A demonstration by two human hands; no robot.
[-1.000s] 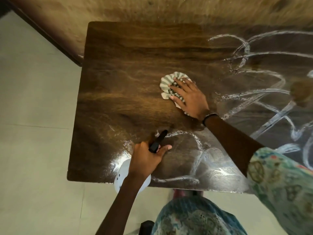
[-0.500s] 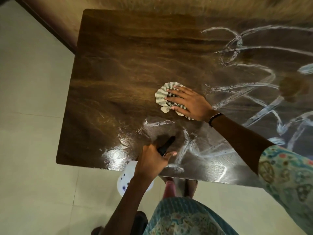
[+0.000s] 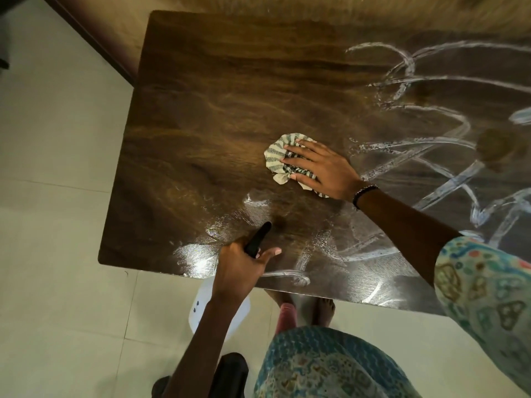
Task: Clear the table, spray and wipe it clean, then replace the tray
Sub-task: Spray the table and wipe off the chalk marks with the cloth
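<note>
A dark wooden table (image 3: 218,116) fills the view, with wet streaks and foamy swirls across its right and near parts. My right hand (image 3: 321,168) presses a crumpled green-and-white striped cloth (image 3: 277,155) flat on the tabletop near the middle, fingers spread straight. My left hand (image 3: 241,267) grips the black head of a white spray bottle (image 3: 198,308) at the table's near edge; the nozzle points over the wet patch. Most of the bottle hangs below the edge behind my arm. No tray is in view.
A wall runs along the table's far side, with a dark skirting board (image 3: 94,44) at the left. Pale floor tiles (image 3: 57,168) lie to the left and below. A black object (image 3: 230,372) stands on the floor by my feet.
My right hand has slid the cloth toward the near side and slightly right over the wood. My left hand holds the spray bottle at the near edge; the foam line ahead of the nozzle has been wiped away.
</note>
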